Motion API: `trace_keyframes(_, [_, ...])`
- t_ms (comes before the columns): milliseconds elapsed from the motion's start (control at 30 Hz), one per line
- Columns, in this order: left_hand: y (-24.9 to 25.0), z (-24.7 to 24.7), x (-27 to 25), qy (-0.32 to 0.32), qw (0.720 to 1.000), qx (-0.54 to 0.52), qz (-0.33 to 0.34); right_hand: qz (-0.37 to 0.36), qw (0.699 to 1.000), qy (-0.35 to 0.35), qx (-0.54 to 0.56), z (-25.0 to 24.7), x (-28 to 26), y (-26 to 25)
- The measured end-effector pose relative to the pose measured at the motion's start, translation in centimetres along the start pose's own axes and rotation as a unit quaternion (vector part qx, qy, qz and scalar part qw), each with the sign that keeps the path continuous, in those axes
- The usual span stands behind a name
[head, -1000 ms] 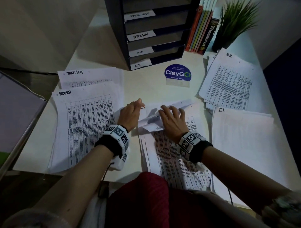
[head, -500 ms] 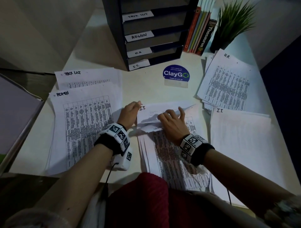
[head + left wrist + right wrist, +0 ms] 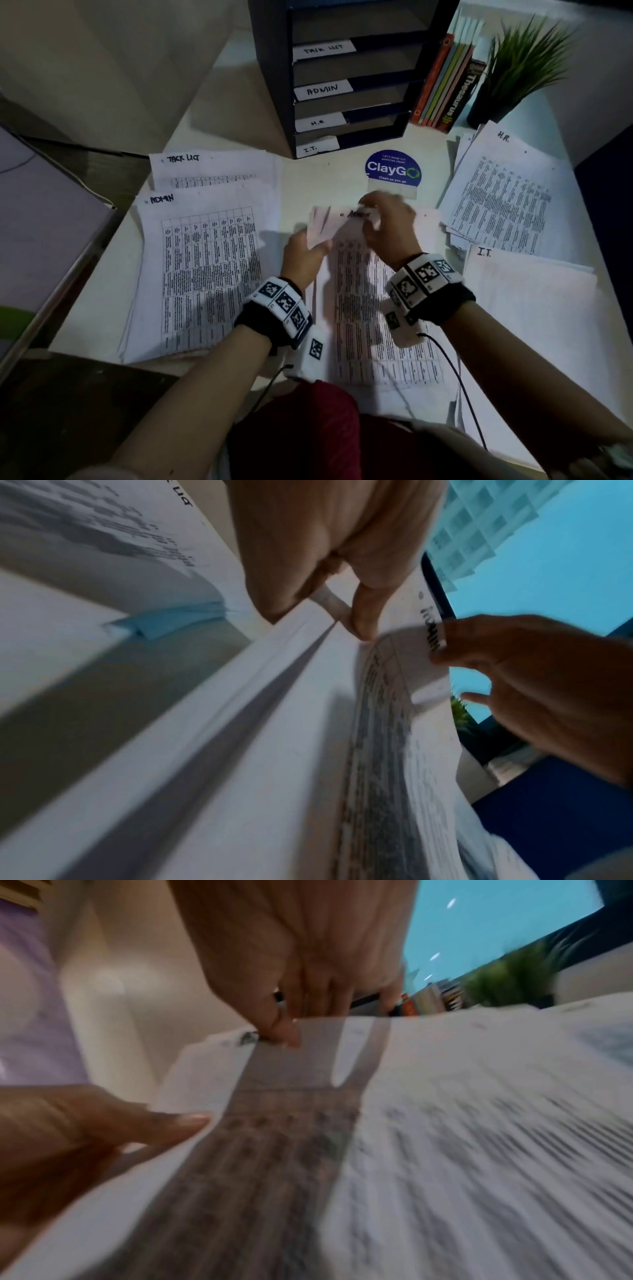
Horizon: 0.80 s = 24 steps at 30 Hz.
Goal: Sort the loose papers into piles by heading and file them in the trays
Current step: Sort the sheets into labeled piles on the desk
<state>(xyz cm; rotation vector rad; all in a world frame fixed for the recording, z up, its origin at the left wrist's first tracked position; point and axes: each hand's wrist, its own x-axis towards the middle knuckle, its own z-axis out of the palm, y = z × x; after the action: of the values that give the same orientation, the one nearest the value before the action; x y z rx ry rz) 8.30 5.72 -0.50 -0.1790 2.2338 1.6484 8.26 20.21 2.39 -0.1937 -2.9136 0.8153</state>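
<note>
head view: my right hand (image 3: 388, 222) pinches the admin-headed sheet (image 3: 346, 219) at its top edge; my left hand (image 3: 303, 257) grips its left side, nearer the admin pile (image 3: 205, 274).

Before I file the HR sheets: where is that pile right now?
In the head view the H.R. pile lies far right on the desk, below the potted plant, just above the I.T. pile.

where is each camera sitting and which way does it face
Head: above the desk, looking down at paper piles, label trays, both forearms.
Left wrist: along the left hand, fingers pinching a sheet.
Right wrist: along the right hand pinching that sheet's top edge.
Shared: both wrist views show the other hand and the sheet.
</note>
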Motion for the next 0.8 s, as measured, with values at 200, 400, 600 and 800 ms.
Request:
trace_keyframes(200, [3.0, -3.8, 0.0, 0.001, 0.993, -0.116, -0.001, 0.310, 0.902, 0.171, 0.246, -2.1, -0.6, 5.0])
trace_keyframes(400, [2.1, -4.5, 0.9, -0.021, 0.988, -0.141, -0.062, 0.237, 0.925, 0.030, 0.296, -0.5, -1.5, 4.8])
trace_keyframes(600, [3.3, -9.5, 3.7, 0.161, 0.952, -0.247, -0.083, 0.103, 0.964, -0.058, 0.237, -0.1, -1.9, 2.6])
trace_keyframes(800, [0.5, -16.6, 5.6, 0.278, 0.951, -0.074, -0.117, 0.096, 0.955, -0.029, 0.280, 3.9, -1.3, -3.1])
